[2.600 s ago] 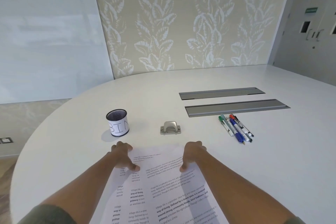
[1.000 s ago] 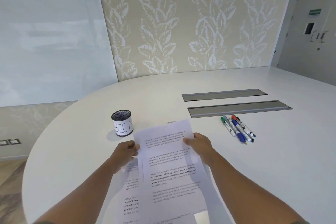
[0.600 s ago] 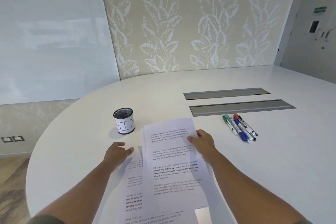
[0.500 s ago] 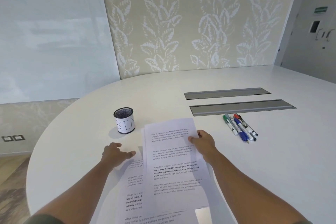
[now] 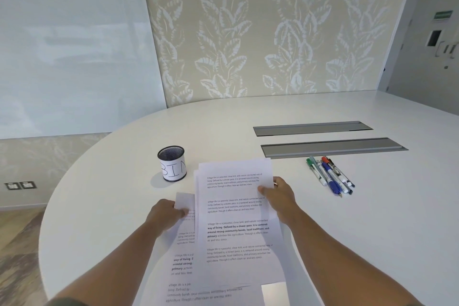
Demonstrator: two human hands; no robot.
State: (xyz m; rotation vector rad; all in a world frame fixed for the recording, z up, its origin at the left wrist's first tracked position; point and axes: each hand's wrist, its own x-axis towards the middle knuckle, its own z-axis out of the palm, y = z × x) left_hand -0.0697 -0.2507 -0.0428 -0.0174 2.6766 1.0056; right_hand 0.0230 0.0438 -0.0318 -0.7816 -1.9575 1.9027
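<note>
The right hand [image 5: 280,196] holds a small stack of printed pages [image 5: 236,218]. Its thumb lies on top of the front page, at the right edge near the top, and the other fingers are tucked behind the paper where they can't be seen. The stack reaches from the hand down toward the person, and its top edge points at the far side of the white table [image 5: 111,206]. The pages don't line up neatly, and a few edges peek out at the top left.

The left hand [image 5: 165,216] is just to the left of the stack. Its fingers are curled, and it pinches the top left corner of another printed sheet [image 5: 182,256]. This sheet is partly under the stack, so only its left strip shows.

A black mesh cup with "BIN" written on it [image 5: 172,164] stands beyond the left hand, close to the top left corner of the stack. A bunch of markers [image 5: 330,176] lies to the right of the right hand. Two grey strips [image 5: 332,148] are set into the table behind the markers.
</note>
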